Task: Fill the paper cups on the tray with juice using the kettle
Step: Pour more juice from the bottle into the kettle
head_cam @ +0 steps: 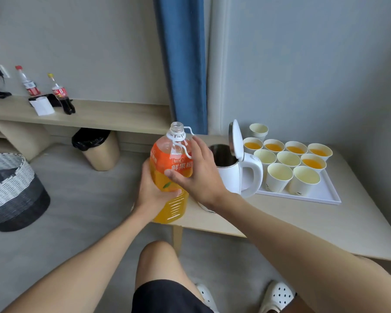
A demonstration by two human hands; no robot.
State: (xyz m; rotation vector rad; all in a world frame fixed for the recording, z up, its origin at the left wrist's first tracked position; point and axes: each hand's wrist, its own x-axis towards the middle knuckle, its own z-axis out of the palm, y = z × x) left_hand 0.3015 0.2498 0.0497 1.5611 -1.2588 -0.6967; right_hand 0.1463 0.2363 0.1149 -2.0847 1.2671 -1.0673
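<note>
Standing upright, mouth up, juice bottle: left hand fingers curl round it, right hand fingers spread against it; pale worktop, grey walls.

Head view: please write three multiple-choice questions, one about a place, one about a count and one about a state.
1. Where does the kettle stand?
A. on the table, between the juice bottle and the tray
B. on the tray
C. on the floor

2. How many paper cups on the tray hold juice?
A. two
B. five
C. nine

3. How is the kettle's lid?
A. shut
B. taken off
C. swung open

Answers:
1 A: its base is on the table beside the tray's rim.
2 B: four cups in the back row and one in the middle row show orange.
3 C: the lid stands upright and the steel inside shows.
</note>
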